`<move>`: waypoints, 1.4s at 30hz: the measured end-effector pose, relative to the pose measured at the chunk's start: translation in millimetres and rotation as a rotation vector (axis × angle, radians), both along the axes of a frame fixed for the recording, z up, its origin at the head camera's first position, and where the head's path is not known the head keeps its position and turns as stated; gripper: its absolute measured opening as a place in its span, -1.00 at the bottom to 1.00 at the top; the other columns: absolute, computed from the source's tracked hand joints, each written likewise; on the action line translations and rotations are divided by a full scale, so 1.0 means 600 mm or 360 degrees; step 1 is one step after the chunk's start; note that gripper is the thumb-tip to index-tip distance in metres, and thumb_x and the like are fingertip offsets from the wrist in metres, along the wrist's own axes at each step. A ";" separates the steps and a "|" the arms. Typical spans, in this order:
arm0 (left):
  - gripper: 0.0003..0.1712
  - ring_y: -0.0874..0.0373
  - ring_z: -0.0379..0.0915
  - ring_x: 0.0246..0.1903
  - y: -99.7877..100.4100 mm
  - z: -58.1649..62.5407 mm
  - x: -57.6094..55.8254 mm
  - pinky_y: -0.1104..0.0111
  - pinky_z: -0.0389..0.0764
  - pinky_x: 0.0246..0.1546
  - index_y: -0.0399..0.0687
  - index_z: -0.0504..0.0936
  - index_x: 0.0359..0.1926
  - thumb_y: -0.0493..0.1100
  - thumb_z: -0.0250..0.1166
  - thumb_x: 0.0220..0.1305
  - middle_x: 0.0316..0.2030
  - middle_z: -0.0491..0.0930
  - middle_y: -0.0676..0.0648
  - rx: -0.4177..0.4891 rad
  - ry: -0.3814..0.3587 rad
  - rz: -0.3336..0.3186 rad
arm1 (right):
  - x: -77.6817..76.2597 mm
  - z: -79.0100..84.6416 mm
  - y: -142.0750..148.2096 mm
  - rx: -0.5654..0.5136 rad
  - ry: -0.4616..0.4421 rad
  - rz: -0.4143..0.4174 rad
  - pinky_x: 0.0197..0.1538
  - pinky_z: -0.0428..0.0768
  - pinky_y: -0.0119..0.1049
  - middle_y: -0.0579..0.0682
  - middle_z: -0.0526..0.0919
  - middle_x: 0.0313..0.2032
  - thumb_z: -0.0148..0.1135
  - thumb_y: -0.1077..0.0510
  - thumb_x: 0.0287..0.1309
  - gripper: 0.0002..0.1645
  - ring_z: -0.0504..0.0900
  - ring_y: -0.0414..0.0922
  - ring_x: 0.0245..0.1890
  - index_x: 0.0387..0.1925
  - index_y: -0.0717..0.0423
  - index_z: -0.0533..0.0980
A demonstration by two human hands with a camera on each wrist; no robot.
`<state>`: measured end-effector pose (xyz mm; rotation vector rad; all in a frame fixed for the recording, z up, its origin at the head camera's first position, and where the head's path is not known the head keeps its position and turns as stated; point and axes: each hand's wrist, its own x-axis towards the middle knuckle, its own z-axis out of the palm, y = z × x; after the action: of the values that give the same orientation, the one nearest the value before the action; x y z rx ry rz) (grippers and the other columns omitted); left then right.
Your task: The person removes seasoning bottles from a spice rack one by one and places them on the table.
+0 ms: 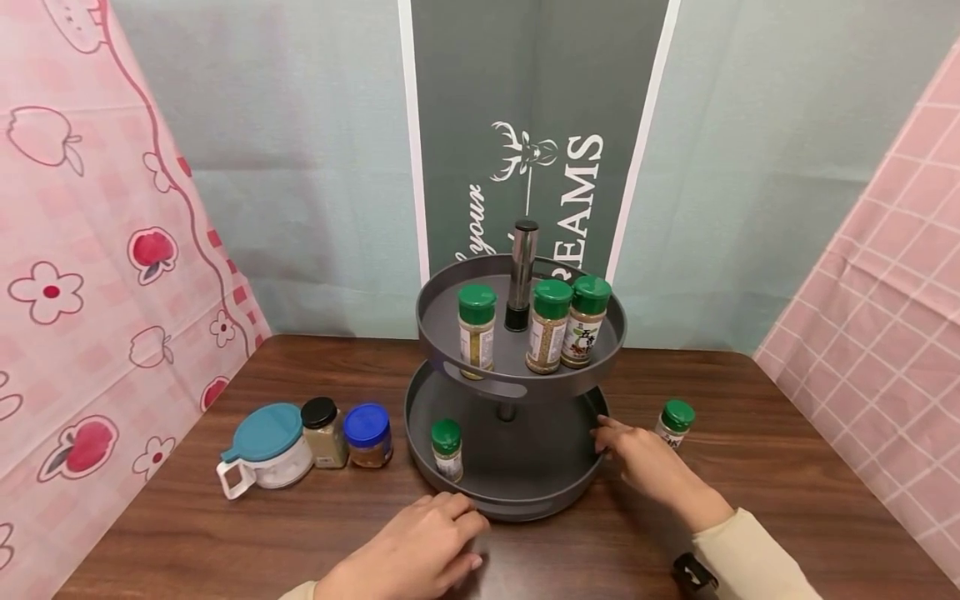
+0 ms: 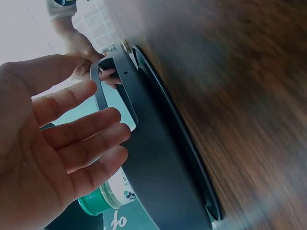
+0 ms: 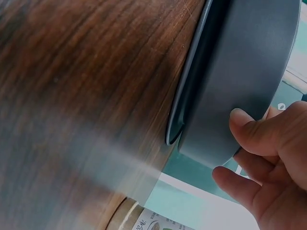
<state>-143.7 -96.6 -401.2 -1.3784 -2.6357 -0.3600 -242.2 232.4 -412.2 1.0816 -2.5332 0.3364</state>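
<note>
A dark grey two-tier round spice rack [image 1: 525,507] stands on the table around a chrome post [image 1: 522,275]. My right hand [image 1: 651,465] grips the lower tray's wall at its right side; in the right wrist view the thumb [image 3: 247,125] lies on the outer wall and fingers go behind it. My left hand [image 1: 422,542] is by the tray's front edge, its fingers [image 2: 91,129] loosely bent and holding nothing. Inside the lower tray, at the left, stands a small green-capped spice jar [image 1: 447,454]. Three green-capped spice bottles [image 1: 549,329] stand on the upper tray.
Left of the rack are a teal-lidded container with a white handle [image 1: 270,442], a black-capped jar [image 1: 325,435] and a blue-lidded jar [image 1: 367,437]. Another green-capped jar [image 1: 677,417] stands right of the rack, partly behind my right hand. Hanging cloths enclose the wooden table [image 1: 570,558].
</note>
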 end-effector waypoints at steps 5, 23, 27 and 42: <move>-0.78 0.31 0.38 -0.24 -0.007 0.002 0.000 0.37 0.56 -0.30 0.04 0.55 -0.16 -0.01 0.19 0.20 -0.23 0.48 0.10 0.0008 -0.0024 0.0035 | 0.001 -0.003 0.000 -0.0010 -0.0011 0.0004 -0.43 0.63 -0.21 0.21 0.65 -0.24 0.16 0.60 -0.29 -0.64 0.53 0.09 -0.10 -0.48 0.14 0.54; -0.75 0.23 0.40 -0.27 -0.039 0.003 -0.001 0.29 0.56 -0.31 -0.02 0.56 -0.15 -0.04 0.21 0.17 -0.27 0.48 0.06 0.0021 0.0047 0.0154 | 0.031 -0.004 -0.023 0.0068 0.0044 0.0041 -0.13 0.46 0.30 0.28 0.56 -0.14 0.24 0.44 -0.35 -0.60 0.43 0.24 -0.02 -0.30 0.17 0.49; -0.75 0.21 0.41 -0.29 -0.051 0.005 -0.003 0.27 0.56 -0.34 -0.03 0.56 -0.16 -0.05 0.23 0.16 -0.28 0.49 0.04 0.0036 0.0084 0.0216 | 0.050 0.000 -0.043 0.0112 0.0073 0.0041 -0.16 0.41 0.38 0.24 0.54 -0.10 0.36 0.27 -0.37 -0.50 0.44 0.18 -0.02 -0.20 0.13 0.47; -0.69 0.11 0.44 -0.40 -0.110 0.000 -0.039 0.20 0.56 -0.47 -0.18 0.55 -0.19 -0.08 0.27 0.09 -0.34 0.49 -0.03 0.0052 0.0089 0.0493 | 0.102 0.012 -0.141 0.0151 0.0064 0.0312 -0.24 0.59 -0.06 0.14 0.52 -0.02 0.36 0.09 -0.12 -0.48 0.50 -0.03 -0.09 -0.05 0.09 0.46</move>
<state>-166.9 -162.8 -401.3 -0.9336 -2.7235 -0.3174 -180.8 147.6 -404.9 1.3634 -2.4346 0.2442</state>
